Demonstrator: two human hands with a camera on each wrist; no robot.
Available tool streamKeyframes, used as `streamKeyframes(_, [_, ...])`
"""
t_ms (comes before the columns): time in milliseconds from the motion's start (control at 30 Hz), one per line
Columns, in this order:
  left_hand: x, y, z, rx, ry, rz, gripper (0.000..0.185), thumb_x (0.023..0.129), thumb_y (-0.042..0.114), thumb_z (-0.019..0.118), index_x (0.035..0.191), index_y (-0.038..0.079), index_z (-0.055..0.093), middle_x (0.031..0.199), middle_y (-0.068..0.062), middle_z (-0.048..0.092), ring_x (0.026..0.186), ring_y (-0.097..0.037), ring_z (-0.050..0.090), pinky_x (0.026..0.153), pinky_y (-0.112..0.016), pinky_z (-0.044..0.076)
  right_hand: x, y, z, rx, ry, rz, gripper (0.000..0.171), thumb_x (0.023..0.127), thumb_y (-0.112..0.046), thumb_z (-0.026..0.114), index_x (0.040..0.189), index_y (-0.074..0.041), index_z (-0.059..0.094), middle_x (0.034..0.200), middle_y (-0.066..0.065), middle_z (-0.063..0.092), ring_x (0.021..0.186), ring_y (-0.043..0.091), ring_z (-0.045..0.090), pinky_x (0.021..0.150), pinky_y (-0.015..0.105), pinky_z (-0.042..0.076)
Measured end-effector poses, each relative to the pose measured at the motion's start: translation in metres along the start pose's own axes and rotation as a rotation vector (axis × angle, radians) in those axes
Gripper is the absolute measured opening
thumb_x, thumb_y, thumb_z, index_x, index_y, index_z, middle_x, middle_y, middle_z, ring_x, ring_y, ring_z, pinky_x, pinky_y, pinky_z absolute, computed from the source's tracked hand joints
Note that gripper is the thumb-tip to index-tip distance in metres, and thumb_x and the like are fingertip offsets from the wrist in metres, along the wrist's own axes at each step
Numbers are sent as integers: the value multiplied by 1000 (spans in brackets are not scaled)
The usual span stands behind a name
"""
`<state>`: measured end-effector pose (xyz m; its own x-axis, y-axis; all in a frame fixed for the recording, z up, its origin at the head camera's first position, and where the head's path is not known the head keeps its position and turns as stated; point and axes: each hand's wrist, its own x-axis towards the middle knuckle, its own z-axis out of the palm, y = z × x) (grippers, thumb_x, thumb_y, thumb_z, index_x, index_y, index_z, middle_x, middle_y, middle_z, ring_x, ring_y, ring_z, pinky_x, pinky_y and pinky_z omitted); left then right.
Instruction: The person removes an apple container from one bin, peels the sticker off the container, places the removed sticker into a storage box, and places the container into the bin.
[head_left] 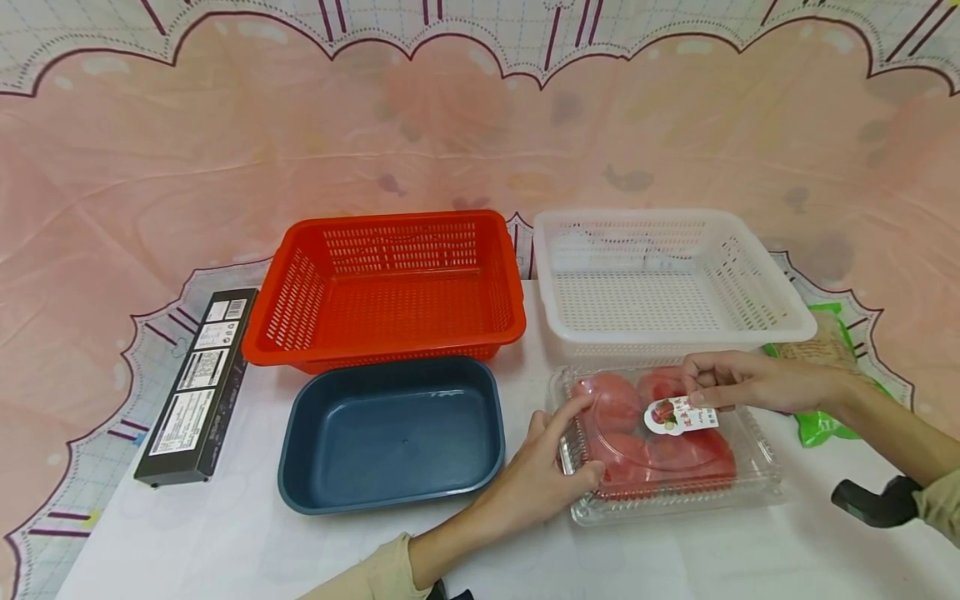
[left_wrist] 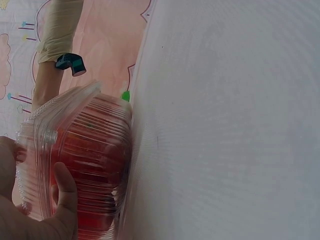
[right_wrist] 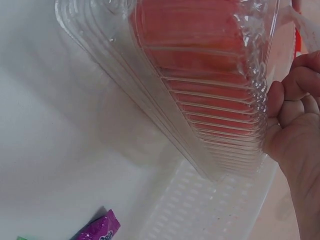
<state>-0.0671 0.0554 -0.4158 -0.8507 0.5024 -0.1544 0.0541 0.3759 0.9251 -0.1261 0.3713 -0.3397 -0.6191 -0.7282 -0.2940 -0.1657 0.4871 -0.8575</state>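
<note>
The clear clamshell of tomatoes [head_left: 663, 442] lies flat on the white table [head_left: 225, 533], lid up, its long axis running left to right, directly in front of the white basket [head_left: 660, 279] and touching or nearly touching its near wall. The left hand [head_left: 543, 475] grips the box's left end, thumb curled against the ribbed side and index finger laid on the lid. The right hand [head_left: 738, 382] pinches the far edge of the lid by the label sticker [head_left: 678, 415] (thumb and fingers closed together on the plastic).

Just left of the box sits a dark blue tray [head_left: 390, 433], with a red basket [head_left: 386, 287] behind it; a black carton [head_left: 198, 387] lies near the table's left edge. A green packet [head_left: 825, 425] lies right of the box. Bare tabletop stretches along the near side. A pink patterned cloth [head_left: 225, 150] hangs behind everything.
</note>
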Motion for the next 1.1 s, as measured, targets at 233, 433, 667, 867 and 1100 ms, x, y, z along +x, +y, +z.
streamKeyframes(233, [0, 0, 0, -3, 4, 2, 71, 83, 40, 65, 136, 65, 25, 137, -14, 37, 116, -35, 48, 86, -55, 46, 0, 1, 0, -11, 8, 0, 5, 98, -5, 48, 100, -9, 51, 81, 7, 52, 73, 19, 49, 61, 29, 41])
streamKeyframes(433, [0, 0, 1, 26, 20, 9, 71, 83, 41, 65, 137, 64, 25, 113, -5, 41, 93, -25, 53, 66, -34, 44, 0, 3, 0, -15, 17, -27, 4, 98, -4, 49, 99, -8, 51, 82, 6, 54, 73, 19, 51, 62, 29, 42])
streamKeyframes(667, [0, 0, 1, 33, 26, 15, 72, 82, 41, 65, 137, 64, 25, 109, -3, 41, 87, -22, 53, 62, -31, 42, 0, 3, 0, 4, 8, -24, 4, 98, -4, 48, 99, -7, 51, 83, 5, 55, 74, 20, 50, 62, 30, 42])
streamKeyframes(867, [0, 0, 1, 30, 25, 20, 72, 82, 40, 65, 138, 63, 26, 108, -3, 41, 86, -22, 53, 61, -31, 42, 0, 3, 0, 5, 8, -22, 3, 98, -4, 48, 100, -6, 50, 83, 7, 54, 74, 20, 49, 62, 29, 42])
streamKeyframes(1100, [0, 0, 1, 30, 23, 17, 72, 82, 41, 65, 137, 64, 25, 110, -4, 40, 87, -23, 53, 63, -32, 42, 0, 4, 0, 2, 14, -27, 4, 98, -4, 48, 99, -6, 50, 82, 7, 53, 73, 20, 49, 62, 29, 41])
